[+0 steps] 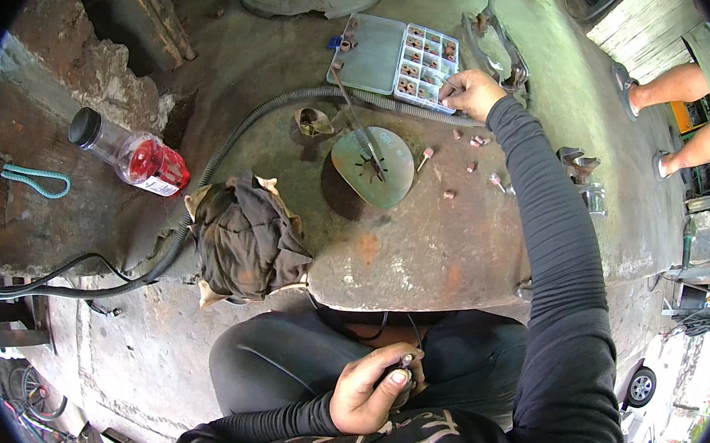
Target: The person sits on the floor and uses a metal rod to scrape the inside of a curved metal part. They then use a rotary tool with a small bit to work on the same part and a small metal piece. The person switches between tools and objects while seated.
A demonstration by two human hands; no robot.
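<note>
My left hand (372, 389) is low in the view, in front of my lap. Its fingers wrap round a dark handheld tool (406, 362) with a small metal tip, most of it hidden by the hand. My right arm stretches far forward. There my right hand (474, 96) pinches at the right edge of a clear plastic compartment box (423, 66), its fingertips closed over a compartment. What they hold, if anything, is too small to make out. Small reddish-brown pieces fill several compartments. Pink mounted grinding stones (426, 155) lie scattered nearer on the worktop, some with metal shafts.
A round metal disc (372, 168) with a thin rod across it lies mid-table. Left of it are a dark crumpled cloth (249, 241), a bottle with red contents (146, 163) and a ribbed hose (249, 120). A metal clamp (582, 165) sits right. Another person's legs (676, 87) show at upper right.
</note>
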